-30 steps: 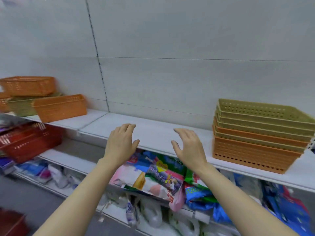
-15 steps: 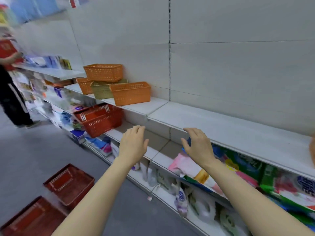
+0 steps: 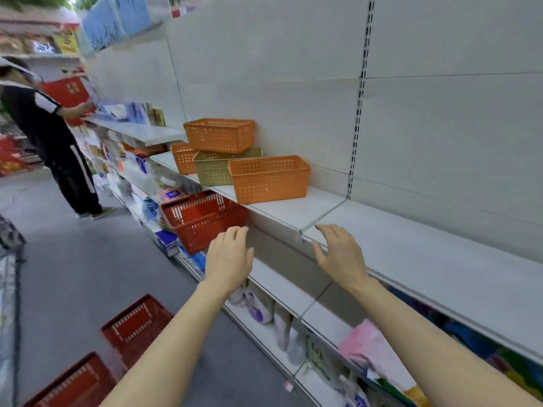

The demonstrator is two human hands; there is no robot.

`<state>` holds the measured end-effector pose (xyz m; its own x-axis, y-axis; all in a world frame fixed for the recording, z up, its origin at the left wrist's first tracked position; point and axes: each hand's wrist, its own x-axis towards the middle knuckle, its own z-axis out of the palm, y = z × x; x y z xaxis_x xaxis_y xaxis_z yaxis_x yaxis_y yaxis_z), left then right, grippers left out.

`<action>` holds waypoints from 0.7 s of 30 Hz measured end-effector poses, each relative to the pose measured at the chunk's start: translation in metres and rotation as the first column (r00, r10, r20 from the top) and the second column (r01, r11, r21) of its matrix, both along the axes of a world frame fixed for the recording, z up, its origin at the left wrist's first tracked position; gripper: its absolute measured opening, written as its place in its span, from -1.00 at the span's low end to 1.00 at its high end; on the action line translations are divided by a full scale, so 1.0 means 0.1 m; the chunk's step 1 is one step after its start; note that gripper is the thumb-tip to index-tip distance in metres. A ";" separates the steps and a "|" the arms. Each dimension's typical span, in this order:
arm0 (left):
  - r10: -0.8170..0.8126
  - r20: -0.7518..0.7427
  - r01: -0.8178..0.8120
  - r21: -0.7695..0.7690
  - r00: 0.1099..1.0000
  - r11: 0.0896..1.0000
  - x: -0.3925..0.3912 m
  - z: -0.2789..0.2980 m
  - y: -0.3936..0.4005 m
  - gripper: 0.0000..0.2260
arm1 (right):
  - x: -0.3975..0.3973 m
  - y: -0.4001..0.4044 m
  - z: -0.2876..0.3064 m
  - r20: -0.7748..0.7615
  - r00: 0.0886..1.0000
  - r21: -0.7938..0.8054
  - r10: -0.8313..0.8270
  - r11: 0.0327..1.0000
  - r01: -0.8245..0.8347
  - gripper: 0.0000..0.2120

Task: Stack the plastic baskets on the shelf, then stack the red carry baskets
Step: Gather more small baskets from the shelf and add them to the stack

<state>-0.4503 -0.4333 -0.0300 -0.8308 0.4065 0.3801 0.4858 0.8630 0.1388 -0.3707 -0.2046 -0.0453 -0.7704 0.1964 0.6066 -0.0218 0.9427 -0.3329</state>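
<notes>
Plastic baskets (image 3: 269, 177) sat on the shelf (image 3: 293, 212) well beyond our fingertips: three orange, one green, one orange perched atop the green. Our left hand (image 3: 230, 259) and right hand (image 3: 340, 254) hovered empty, fingers loosely spread. One red carry basket (image 3: 202, 220) hung just past our left fingers; two more (image 3: 135, 327) lay below on the floor.

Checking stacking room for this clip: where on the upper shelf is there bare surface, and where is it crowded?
Bare: the upper shelf from the nearest orange basket rightward, beyond the right hand and left hand. Crowded: the far end, where the green basket, the top orange basket and a rear orange basket cluster.
</notes>
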 end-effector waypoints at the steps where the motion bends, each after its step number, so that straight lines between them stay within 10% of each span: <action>1: 0.013 0.000 -0.013 0.005 1.000 1.000 -0.16 0.02 0.03 -0.55 | -0.16 0.03 0.02 -0.002 1.000 0.003 0.010 1.000 -0.010 -0.67; 21: 0.047 0.340 -0.154 0.293 0.939 0.944 -3.32 0.29 0.73 -0.35 | -2.36 0.12 0.02 0.008 0.982 -0.080 -0.186 0.979 0.186 -0.61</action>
